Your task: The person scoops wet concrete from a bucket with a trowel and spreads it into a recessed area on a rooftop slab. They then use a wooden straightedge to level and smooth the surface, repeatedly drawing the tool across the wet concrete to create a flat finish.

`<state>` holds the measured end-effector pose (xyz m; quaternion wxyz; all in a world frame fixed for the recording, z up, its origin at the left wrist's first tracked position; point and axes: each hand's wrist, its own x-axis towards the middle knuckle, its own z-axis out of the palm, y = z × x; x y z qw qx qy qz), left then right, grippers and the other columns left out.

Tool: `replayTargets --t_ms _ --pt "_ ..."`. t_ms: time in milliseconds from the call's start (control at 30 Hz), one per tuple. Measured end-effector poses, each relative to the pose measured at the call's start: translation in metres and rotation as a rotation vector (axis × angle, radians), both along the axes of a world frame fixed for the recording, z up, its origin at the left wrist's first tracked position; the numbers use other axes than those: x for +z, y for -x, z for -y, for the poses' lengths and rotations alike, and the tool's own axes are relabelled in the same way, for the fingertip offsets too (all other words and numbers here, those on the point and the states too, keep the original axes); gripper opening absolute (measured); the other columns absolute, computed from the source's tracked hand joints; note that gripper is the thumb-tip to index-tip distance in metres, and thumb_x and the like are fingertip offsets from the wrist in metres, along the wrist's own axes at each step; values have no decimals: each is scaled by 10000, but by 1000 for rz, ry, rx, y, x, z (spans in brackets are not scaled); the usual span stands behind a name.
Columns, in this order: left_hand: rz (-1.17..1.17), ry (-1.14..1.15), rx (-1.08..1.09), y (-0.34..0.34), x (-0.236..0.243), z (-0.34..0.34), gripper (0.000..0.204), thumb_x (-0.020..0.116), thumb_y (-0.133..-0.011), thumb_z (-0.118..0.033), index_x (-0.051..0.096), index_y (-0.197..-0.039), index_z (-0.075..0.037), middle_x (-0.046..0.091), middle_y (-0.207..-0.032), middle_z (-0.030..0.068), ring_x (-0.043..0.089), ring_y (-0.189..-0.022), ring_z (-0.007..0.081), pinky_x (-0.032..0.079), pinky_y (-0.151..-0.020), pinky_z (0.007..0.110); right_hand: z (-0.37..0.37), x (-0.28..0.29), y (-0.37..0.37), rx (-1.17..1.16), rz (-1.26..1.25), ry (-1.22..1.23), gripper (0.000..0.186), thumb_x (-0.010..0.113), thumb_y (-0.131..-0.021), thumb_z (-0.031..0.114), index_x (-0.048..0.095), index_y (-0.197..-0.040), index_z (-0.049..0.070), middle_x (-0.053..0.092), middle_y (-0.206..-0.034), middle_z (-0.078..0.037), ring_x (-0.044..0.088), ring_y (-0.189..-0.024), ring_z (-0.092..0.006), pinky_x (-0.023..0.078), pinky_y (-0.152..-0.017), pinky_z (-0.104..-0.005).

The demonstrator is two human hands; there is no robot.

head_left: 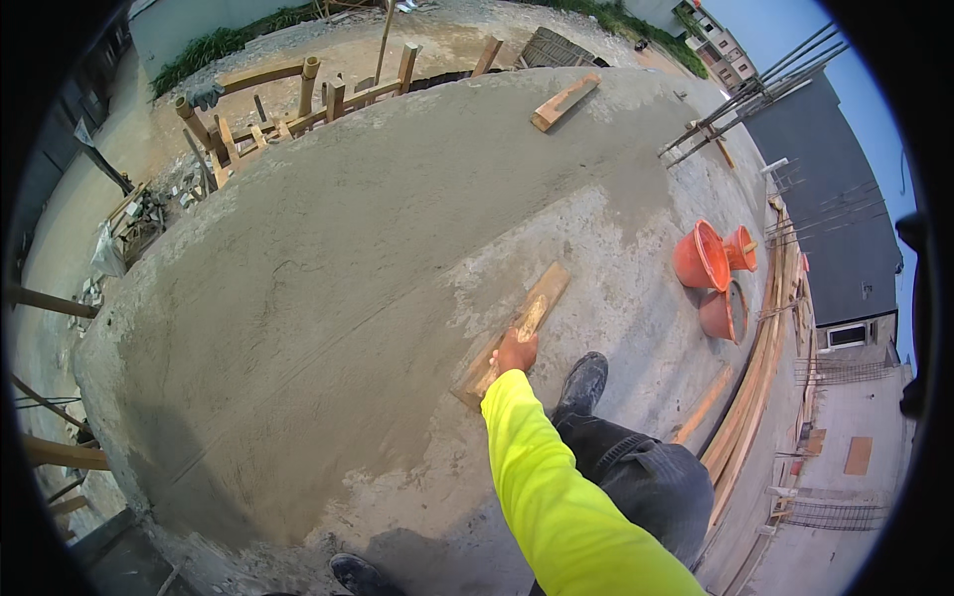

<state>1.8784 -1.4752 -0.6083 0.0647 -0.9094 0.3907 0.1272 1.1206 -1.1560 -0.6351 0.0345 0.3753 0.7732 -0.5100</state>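
The right hand grips a wooden float board lying flat on the wet concrete slab — wide open surface left of it, orange buckets near the right edge. Left hand is not visible.

You stand outdoors in soft daylight on a wet grey concrete slab. Timber formwork lines its right edge, orange buckets sit nearby, and a dark-roofed building rises beyond under blue sky.
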Motion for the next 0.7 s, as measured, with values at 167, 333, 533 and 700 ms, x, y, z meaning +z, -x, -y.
replayTargets --t_ms 167,333,533,700 --pt "-244 -39 -364 8 78 -22 906 656 -942 -472 261 -1591 23 358 -1577 285 385 -1452 375 290 -1195 425 -23 77 60 -388 -47 227 741 656 -965 271 314 -1554 -20 672 -1136 -254 644 -623 -268 555 -498 -356" --pt "-561 -128 -748 108 168 -56 805 655 -960 -388 329 -1553 47 428 -1543 276 436 -1428 361 311 -1189 407 -72 171 132 269 -44 241 721 666 -952 255 346 -1546 1 681 -1139 -226 690 -741 -312 572 -601 -387" --pt "-454 -362 -1056 385 342 -189 600 637 -937 -240 512 -1442 58 510 -1480 275 468 -1406 382 327 -1186 423 -184 287 200 1055 -213 -78 670 695 -849 210 491 -1473 77 619 -1331 -274 610 -1205 -443 496 -1020 -455" --pt "-720 -541 -937 611 436 -314 577 637 -921 -157 516 -1448 47 535 -1474 231 495 -1390 321 378 -1148 389 -289 328 232 961 -56 -29 657 708 -835 225 524 -1450 84 659 -1269 -266 647 -1158 -427 518 -983 -451"
